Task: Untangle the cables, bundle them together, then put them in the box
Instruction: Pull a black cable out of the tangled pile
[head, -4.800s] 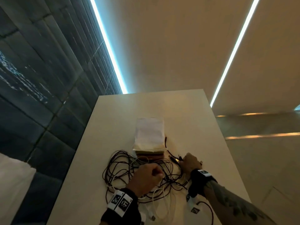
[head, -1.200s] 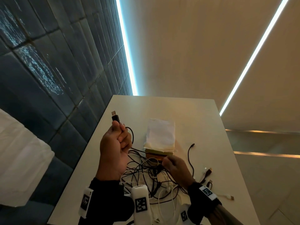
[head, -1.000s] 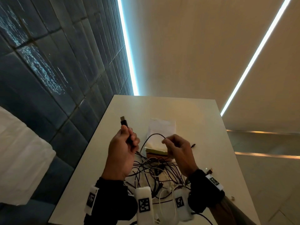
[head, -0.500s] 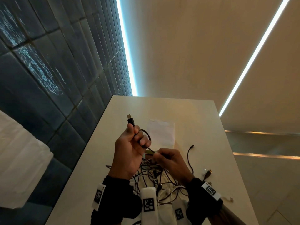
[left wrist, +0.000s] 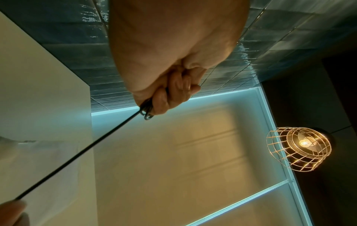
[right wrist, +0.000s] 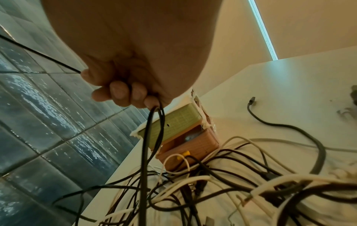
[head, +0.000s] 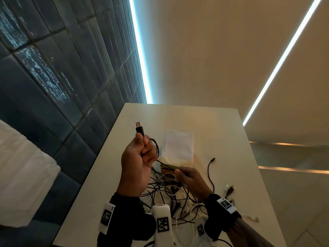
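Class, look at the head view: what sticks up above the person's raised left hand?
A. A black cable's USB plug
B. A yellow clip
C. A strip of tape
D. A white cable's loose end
A: the left hand grips the black cable with its USB plug pointing up, above the knuckles.

Wearing black wrist sleeves on both arms | carrying white blocks printed with black square markers, strapped at left wrist (head: 161, 222) and right wrist (head: 226, 205) | showing dark tattoo lines on bare right forearm (head: 249, 232)
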A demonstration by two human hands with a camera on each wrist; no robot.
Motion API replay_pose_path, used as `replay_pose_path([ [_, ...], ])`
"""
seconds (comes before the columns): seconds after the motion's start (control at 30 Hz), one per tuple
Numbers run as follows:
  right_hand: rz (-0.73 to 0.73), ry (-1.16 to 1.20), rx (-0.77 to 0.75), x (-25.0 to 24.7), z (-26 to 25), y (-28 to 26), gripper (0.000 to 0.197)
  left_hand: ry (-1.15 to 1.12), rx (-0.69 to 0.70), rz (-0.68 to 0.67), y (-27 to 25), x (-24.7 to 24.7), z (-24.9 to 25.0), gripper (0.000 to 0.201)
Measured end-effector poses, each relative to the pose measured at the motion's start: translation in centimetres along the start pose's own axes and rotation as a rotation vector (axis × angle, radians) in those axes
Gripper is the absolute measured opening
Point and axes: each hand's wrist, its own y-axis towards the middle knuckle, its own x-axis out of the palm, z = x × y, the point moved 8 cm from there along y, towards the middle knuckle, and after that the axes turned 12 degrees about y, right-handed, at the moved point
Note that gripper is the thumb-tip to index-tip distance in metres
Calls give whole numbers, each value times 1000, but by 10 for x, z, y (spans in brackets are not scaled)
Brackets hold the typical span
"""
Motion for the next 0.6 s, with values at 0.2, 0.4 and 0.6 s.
replay_pose_path([
  [0.2, -28, 8, 13, 5, 8, 0, 30, -21, 70, 2, -2, -7, 18, 37],
  [0.4, 78, -38, 110, -4, 26, 0, 27, 60, 87, 54, -3, -16, 29, 37],
  [0.6, 142, 260, -7, 11, -64, 14, 16, 249, -24, 190, 0, -31, 11, 34],
])
